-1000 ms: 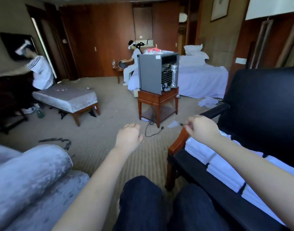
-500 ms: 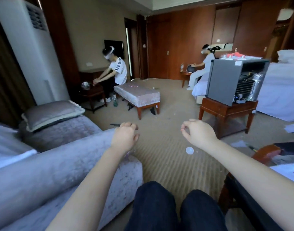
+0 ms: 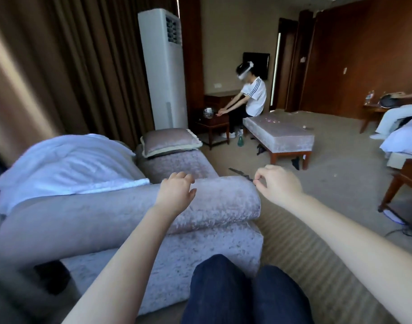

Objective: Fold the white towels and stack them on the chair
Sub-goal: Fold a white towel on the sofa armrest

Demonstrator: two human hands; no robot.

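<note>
the white towels [image 3: 72,164] are seen as a loose, unfolded heap on the seat of a grey velvet sofa [image 3: 200,249], at its left end, with their front edge touching the inner side of the rolled arm [image 3: 212,202]. the chair is not in view.

the left hand [image 3: 175,195] is held over the top of the rolled arm, near its front end. its fingers are loosely bent and a little apart, the thumb is spread to the side, and nothing is gripped. whether the arm is touched cannot be told.

the right hand [image 3: 279,183] is raised just past the front end of the rolled arm, above the carpet [image 3: 317,230]. its thumb and forefinger are brought together at the tips and the other fingers are curled. whether anything small is pinched cannot be told.

a cushion [image 3: 170,141] is laid at the far end of the sofa seat. a dark strip [image 3: 237,172] lies on the carpet beyond the right hand. further back, a person [image 3: 253,94] is seated at the end of a bench [image 3: 282,136], beside a tall white air conditioner [image 3: 164,66].
</note>
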